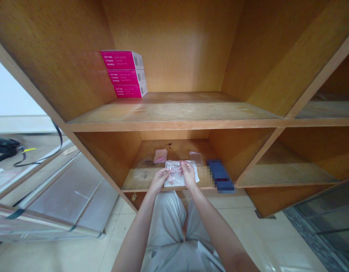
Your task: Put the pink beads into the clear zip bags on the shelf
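My left hand [159, 179] and my right hand [188, 174] both pinch a small clear plastic bag [176, 174] with pink pieces inside, held just over a white sheet [174, 181] on the lower shelf [140, 180]. The fingers of both hands are closed on the bag's top edge. Behind it lie a pink packet [160, 155] and a small clear bag [196, 157]. A dark blue box [220, 176] rests to the right of my right hand.
Three magenta boxes [126, 74] are stacked at the back left of the upper shelf [174, 113]. Wooden dividers wall the compartments. Plastic-wrapped panels [58, 196] and a black strap [38, 151] lie to the left on the tiled floor.
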Available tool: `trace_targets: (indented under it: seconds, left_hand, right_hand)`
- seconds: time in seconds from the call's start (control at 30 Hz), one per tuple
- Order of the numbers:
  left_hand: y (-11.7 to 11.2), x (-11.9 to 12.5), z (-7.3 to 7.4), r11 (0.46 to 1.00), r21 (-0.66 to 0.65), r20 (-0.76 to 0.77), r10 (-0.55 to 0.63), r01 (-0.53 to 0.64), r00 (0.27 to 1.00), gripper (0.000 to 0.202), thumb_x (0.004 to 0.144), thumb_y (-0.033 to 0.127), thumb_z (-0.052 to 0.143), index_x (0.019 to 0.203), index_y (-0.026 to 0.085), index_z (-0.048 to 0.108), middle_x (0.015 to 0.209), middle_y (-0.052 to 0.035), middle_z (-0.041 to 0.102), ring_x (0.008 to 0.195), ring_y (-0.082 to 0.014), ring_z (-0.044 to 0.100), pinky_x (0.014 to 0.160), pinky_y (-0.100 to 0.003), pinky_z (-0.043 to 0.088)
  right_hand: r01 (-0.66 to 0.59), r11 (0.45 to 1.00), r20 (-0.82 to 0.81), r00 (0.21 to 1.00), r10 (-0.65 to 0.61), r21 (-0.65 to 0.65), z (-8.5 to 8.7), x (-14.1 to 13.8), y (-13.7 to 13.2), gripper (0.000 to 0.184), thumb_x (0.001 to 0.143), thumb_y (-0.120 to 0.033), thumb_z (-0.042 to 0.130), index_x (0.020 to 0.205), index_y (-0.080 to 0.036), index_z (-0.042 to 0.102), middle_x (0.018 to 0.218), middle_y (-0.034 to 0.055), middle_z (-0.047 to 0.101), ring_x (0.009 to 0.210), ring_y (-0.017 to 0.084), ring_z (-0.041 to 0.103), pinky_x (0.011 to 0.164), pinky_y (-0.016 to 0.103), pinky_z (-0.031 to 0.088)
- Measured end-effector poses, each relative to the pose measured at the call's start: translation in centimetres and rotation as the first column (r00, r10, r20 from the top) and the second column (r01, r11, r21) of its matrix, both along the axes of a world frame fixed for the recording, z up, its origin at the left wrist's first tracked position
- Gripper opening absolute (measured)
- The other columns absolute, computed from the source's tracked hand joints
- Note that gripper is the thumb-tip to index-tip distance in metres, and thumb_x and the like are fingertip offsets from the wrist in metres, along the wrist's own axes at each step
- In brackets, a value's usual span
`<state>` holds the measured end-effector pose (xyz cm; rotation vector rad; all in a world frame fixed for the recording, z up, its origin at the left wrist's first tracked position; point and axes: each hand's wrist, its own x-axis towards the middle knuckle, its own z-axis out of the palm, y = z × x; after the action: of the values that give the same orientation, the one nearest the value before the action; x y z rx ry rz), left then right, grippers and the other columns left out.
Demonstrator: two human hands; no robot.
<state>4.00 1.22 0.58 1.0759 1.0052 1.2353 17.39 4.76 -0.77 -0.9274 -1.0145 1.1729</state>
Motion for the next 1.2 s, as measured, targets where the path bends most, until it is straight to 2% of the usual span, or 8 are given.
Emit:
trace_targets:
  seconds: [0.1,0.37,0.57,0.77,0.93,1.07,1.13,1.2]
  left_hand:
    - [0.1,0.1,0.2,0.999,-0.008,-0.004,0.033,-0.033,0.999,0.031,0.066,0.043,0.062,0.075,0.014,0.058,0.053,0.0020,0.056,0.041,-0.0082,0.047,0.044,-0.019,0.036]
    - [0.3,0.1,0.0,0.992,0.034,-0.039,0.123,-0.122,0.992,0.035,0.066,0.046,0.061,0.080,0.015,0.058,0.048,0.0046,0.051,0.037,-0.0069,0.042,0.039,-0.019,0.033]
    - [0.4,0.1,0.0,0.986,0.052,-0.052,0.161,-0.158,0.986,0.037,0.067,0.047,0.060,0.086,0.015,0.057,0.052,0.0040,0.054,0.034,-0.0061,0.041,0.035,-0.019,0.030]
    - [0.5,-0.1,-0.5,0.987,0.085,-0.076,0.142,-0.135,0.987,0.038,0.073,0.049,0.052,0.088,0.015,0.057,0.049,0.0039,0.055,0.033,-0.0078,0.044,0.040,-0.020,0.033]
    - [0.8,-0.2,-1.0,0.992,0.060,-0.021,0.117,-0.116,0.993,0.041,0.073,0.048,0.052,0.093,0.013,0.054,0.053,0.0006,0.059,0.040,-0.0097,0.051,0.044,-0.020,0.037]
    - [0.9,-0.2,-0.9,0.994,0.041,0.030,0.105,-0.106,0.994,0.040,0.073,0.047,0.053,0.092,0.012,0.052,0.056,-0.0006,0.060,0.037,-0.0089,0.049,0.041,-0.020,0.037]
    - [0.8,-0.2,-0.8,0.994,0.040,0.045,0.097,-0.099,0.994,0.039,0.073,0.045,0.053,0.092,0.011,0.052,0.056,-0.0004,0.059,0.038,-0.0088,0.049,0.040,-0.021,0.037]
    - [0.8,-0.2,-0.6,0.995,0.041,0.057,0.086,-0.089,0.995,0.037,0.074,0.043,0.053,0.092,0.011,0.053,0.057,-0.0009,0.059,0.039,-0.0088,0.049,0.040,-0.020,0.038]
  right_hand:
    - [0.033,0.999,-0.042,0.999,-0.033,-0.001,0.1,0.0,-0.1,0.031,0.072,-0.048,0.054,0.088,-0.021,0.049,0.067,-0.0007,0.057,0.048,0.011,0.049,0.045,0.023,0.039]
    - [-0.036,0.999,-0.018,0.999,0.036,0.021,0.6,-0.1,-0.6,0.031,0.073,-0.048,0.052,0.079,-0.019,0.060,0.085,0.0055,0.065,0.059,0.015,0.059,0.055,0.027,0.045]
    - [-0.047,0.998,0.021,0.999,0.046,0.050,0.5,-0.3,-0.7,0.027,0.072,-0.043,0.056,0.081,-0.020,0.066,0.072,0.0040,0.066,0.061,0.017,0.060,0.060,0.030,0.046]
    - [0.007,0.996,-0.003,1.000,-0.007,0.084,0.1,-0.2,-0.4,0.023,0.071,-0.037,0.059,0.083,-0.020,0.066,0.085,0.0051,0.067,0.078,0.018,0.059,0.072,0.031,0.046]
    - [0.031,0.999,-0.147,0.989,-0.035,-0.026,0.2,0.0,-0.1,0.029,0.067,-0.037,0.061,0.090,-0.018,0.064,0.096,0.0077,0.065,0.080,0.019,0.060,0.069,0.032,0.047]
    - [0.032,0.998,-0.333,0.942,-0.046,-0.048,0.8,0.7,0.9,0.029,0.067,-0.032,0.061,0.093,-0.019,0.060,0.102,0.0059,0.062,0.081,0.018,0.061,0.072,0.033,0.047]
    - [0.100,0.995,-0.344,0.934,-0.095,-0.002,1.0,1.6,2.1,0.025,0.065,-0.027,0.063,0.088,-0.018,0.059,0.098,0.0048,0.063,0.084,0.016,0.060,0.077,0.032,0.045]
    - [0.163,0.985,-0.269,0.952,-0.145,0.048,1.1,2.7,3.5,0.026,0.061,-0.022,0.064,0.085,-0.018,0.058,0.092,0.0042,0.064,0.081,0.015,0.059,0.078,0.032,0.044]
